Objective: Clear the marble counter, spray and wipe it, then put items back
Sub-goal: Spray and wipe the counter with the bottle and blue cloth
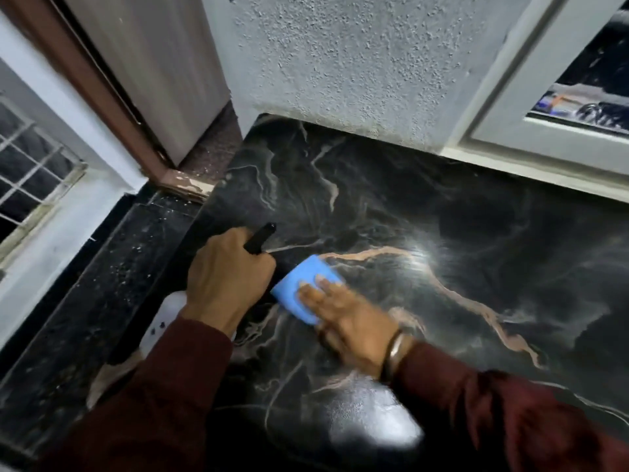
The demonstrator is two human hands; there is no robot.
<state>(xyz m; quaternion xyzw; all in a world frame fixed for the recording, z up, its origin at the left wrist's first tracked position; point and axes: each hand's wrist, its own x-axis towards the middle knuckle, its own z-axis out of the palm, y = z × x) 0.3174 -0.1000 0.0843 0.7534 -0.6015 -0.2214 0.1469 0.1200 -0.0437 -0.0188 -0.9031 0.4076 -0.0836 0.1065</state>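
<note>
The left hand (226, 277) grips a spray bottle (163, 318), fingers curled round its neck. The white body runs down toward the person's sleeve, and the black nozzle (260, 237) sticks out beyond the knuckles, pointing up and right over the marble counter (476, 233). The right hand (347, 315) lies flat, fingers straight, pressing a blue cloth (301, 284) on the counter; the cloth shows beyond the fingertips, just beside the left hand's fingers.

Textured grey wall (340, 63) behind. Brown door frame (112, 107) at left, barred window (30, 165) further left. White-framed window (544, 107) at right, blurred clutter visible through it.
</note>
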